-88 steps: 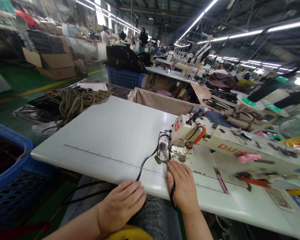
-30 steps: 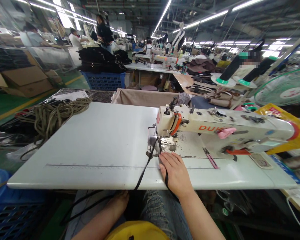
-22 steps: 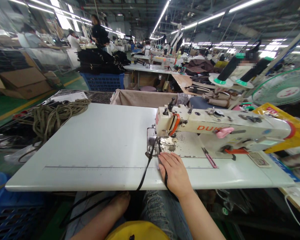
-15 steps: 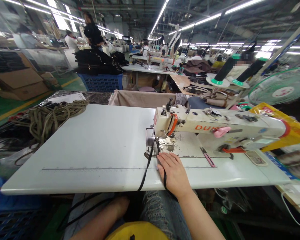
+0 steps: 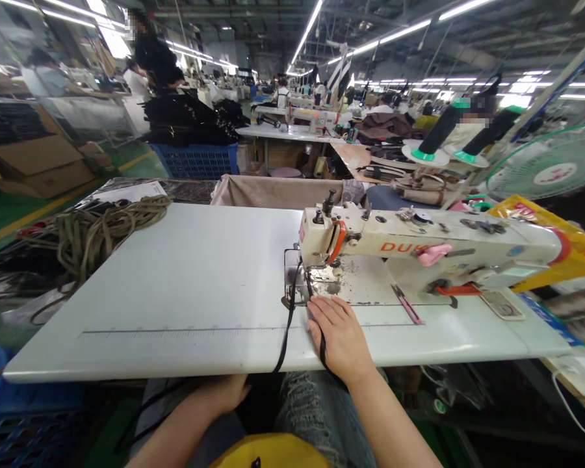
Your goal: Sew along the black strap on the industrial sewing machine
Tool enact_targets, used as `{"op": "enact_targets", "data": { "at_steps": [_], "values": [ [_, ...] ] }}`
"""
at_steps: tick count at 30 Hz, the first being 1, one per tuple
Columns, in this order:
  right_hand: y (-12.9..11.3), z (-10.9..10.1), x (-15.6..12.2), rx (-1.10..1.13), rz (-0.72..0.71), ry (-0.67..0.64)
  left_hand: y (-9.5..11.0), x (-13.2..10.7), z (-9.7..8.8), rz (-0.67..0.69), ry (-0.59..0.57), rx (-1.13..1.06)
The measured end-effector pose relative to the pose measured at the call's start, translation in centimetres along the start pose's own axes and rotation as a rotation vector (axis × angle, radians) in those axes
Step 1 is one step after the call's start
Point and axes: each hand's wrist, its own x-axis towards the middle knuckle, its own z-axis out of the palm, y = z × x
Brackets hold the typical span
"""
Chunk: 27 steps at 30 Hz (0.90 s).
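Observation:
A narrow black strap [image 5: 286, 331] runs from under the presser foot of the white sewing machine [image 5: 370, 237] and hangs over the table's front edge. A second length of it passes beneath my right hand [image 5: 340, 331]. That hand lies low on the table just in front of the needle area, fingers together and pressed over the strap, which shows beside the thumb. Under the front edge, above my lap, is my left hand [image 5: 231, 392]; its fingers are partly hidden. Dark strap lengths hang close to my left forearm.
Pink-handled thread snips [image 5: 407, 305] lie right of my right hand. Olive cords [image 5: 102, 227] are heaped at the table's left end. A blue crate [image 5: 29, 416] stands low on the left. Thread cones [image 5: 436, 136] and a green fan [image 5: 550, 169] rise at the right.
My left hand has risen from my lap to the underside of the table's front edge. The left strap length has shifted slightly right. My right hand has barely moved.

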Motion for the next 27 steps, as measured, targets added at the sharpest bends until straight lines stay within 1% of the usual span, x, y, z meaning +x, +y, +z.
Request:
{"op": "enact_targets", "data": {
  "at_steps": [2, 4, 6, 8, 9, 10, 14, 15, 17, 19, 21, 27],
  "values": [
    [0.0, 0.0, 0.0, -0.006, -0.001, -0.001, 0.9, -0.5, -0.4, 0.116, -0.038, -0.126],
    [0.0, 0.0, 0.0, -0.006, 0.0, -0.002, 2.2, -0.9, -0.5, 0.267, -0.071, -0.315],
    [0.0, -0.1, 0.0, -0.003, 0.003, -0.005, 3.2, -1.0, -0.1, 0.416, -0.094, -0.482],
    [0.0, -0.1, -0.1, 0.003, 0.01, -0.008, 3.6, -0.9, 0.7, 0.508, -0.096, -0.553],
    [-0.1, -0.1, -0.1, 0.006, 0.013, -0.009, 3.5, -0.6, 1.3, 0.5, -0.091, -0.529],
    [-0.1, -0.1, -0.1, 0.008, 0.016, -0.01, 3.3, -0.3, 1.8, 0.449, -0.082, -0.468],
    [-0.1, -0.1, 0.0, 0.012, 0.023, -0.009, 1.0, 1.4, 4.0, 0.062, -0.055, -0.185],
    [-0.1, -0.2, 0.0, 0.011, 0.02, -0.007, 0.5, 1.7, 4.3, -0.005, -0.054, -0.155],
    [-0.1, -0.2, 0.0, 0.006, 0.014, 0.0, -0.4, 2.3, 4.7, -0.098, -0.049, -0.12],
    [-0.1, -0.2, 0.0, 0.0, 0.012, 0.009, -0.8, 2.6, 4.7, -0.146, -0.028, -0.096],
    [-0.1, -0.1, -0.1, -0.001, 0.011, 0.011, -1.0, 2.7, 4.7, -0.158, -0.01, -0.081],
    [0.0, -0.1, -0.1, 0.016, 0.021, 0.002, -1.3, 2.6, 4.8, -0.126, -0.04, -0.079]
  ]
}}
